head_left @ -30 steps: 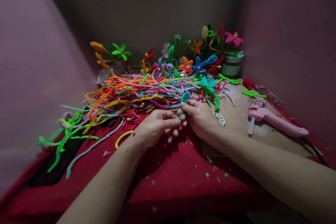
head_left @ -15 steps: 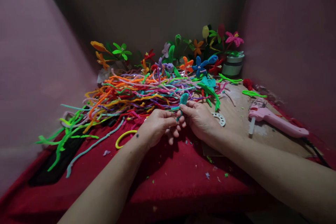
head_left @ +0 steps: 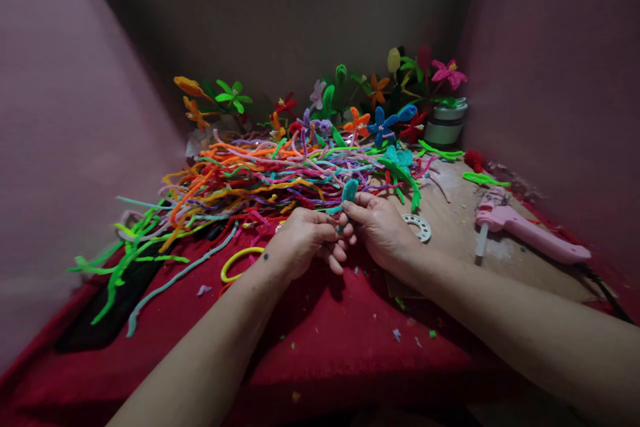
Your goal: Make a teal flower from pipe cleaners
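Observation:
Over the front of the table, both my hands are close together around a teal pipe cleaner [head_left: 351, 190] bent into a flat petal-like loop. My right hand [head_left: 376, 223] pinches it at the base of the loop between thumb and forefinger. Against its lower end, my left hand [head_left: 311, 237] is closed, fingertips pressed together; the end is mostly hidden by the fingers. Just behind the hands lies a heap of colourful pipe cleaners [head_left: 260, 170]. A teal pipe-cleaner flower [head_left: 399, 157] with green leaves rests to the right of the heap.
A pink hot glue gun [head_left: 530, 232] lies on a brown board [head_left: 450, 260] at right, beside a white ring-shaped piece [head_left: 423, 229]. A yellow ring [head_left: 231, 265] is left of my wrist. Finished pipe-cleaner flowers [head_left: 381, 125] and a small pot [head_left: 445, 125] stand behind. Scraps dot the red cloth [head_left: 350, 347].
My left hand has shifted slightly to the right and its lower fingers have curled a little differently. My right hand keeps its pinch on the teal pipe cleaner.

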The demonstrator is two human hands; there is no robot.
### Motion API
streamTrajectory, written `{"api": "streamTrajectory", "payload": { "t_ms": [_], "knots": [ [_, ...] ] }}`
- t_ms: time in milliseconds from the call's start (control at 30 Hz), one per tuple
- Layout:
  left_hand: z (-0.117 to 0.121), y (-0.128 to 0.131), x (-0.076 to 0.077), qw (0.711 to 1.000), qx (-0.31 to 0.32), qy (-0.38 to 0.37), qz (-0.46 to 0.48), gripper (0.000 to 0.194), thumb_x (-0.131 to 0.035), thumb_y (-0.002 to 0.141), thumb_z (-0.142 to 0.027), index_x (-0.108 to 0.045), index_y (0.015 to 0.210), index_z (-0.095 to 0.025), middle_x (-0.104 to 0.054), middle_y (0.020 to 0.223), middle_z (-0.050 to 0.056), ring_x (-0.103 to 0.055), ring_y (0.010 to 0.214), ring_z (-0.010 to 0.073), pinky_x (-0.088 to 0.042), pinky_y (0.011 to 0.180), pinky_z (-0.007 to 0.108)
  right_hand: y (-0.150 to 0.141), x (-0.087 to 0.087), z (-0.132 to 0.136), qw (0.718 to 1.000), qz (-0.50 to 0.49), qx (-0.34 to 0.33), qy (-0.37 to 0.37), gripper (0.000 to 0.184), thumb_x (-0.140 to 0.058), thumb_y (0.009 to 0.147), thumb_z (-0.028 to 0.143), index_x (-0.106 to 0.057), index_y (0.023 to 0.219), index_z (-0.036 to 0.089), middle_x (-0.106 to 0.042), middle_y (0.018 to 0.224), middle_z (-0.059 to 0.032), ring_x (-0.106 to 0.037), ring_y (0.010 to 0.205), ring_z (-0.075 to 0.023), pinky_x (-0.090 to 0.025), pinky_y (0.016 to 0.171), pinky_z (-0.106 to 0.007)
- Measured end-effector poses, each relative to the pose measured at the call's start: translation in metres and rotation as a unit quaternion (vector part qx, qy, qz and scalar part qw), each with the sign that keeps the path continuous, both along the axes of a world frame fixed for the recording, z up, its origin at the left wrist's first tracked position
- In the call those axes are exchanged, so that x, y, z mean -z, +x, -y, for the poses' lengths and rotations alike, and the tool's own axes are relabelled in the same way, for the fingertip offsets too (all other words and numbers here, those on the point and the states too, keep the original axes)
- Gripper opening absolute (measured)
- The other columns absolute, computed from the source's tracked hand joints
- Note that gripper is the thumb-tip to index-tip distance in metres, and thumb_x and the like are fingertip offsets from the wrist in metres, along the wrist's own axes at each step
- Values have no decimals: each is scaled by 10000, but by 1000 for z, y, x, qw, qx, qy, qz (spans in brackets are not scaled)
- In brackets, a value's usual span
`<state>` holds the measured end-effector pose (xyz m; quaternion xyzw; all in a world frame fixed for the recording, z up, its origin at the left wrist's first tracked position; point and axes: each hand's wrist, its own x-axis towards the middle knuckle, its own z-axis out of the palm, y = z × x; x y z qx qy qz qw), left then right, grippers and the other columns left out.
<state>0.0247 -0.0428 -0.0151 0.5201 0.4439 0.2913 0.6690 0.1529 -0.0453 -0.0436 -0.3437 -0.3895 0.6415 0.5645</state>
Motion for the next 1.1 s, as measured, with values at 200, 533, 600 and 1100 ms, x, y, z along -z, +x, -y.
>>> {"api": "streamTrajectory", "payload": {
  "t_ms": [200,533,600,1100],
  "knots": [
    [1,4,5,999,-33,1,-2,45,-535,571,-74,-573,591,-88,-597,527,33,-536,385,119,-474,332,239,-1,0,0,1000,17,2,13,238,-668,678,326,-492,699,167,-569,561,48,-484,379,-49,-386,337,-150],
    [-3,-7,3,998,58,35,13,103,-509,609,-59,-583,666,-100,-597,552,20,-539,405,99,-482,404,221,3,2,-6,999,-30,37,24,208,-665,692,275,-486,710,171,-589,568,39,-538,403,-75,-439,359,-174],
    [-3,-8,1,997,62,46,11,68,-569,662,-131,-597,718,-105,-605,623,27,-556,467,107,-481,390,219,2,2,-6,998,-40,39,20,210,-670,683,273,-491,711,169,-585,564,44,-528,389,-71,-443,359,-176],
    [2,4,5,997,71,35,-14,78,-431,663,-119,-505,676,-140,-524,478,-14,-500,345,104,-464,357,235,-1,6,-4,999,-42,5,7,186,-659,695,275,-518,707,155,-574,550,40,-500,375,-62,-428,346,-168]
  ]
}}
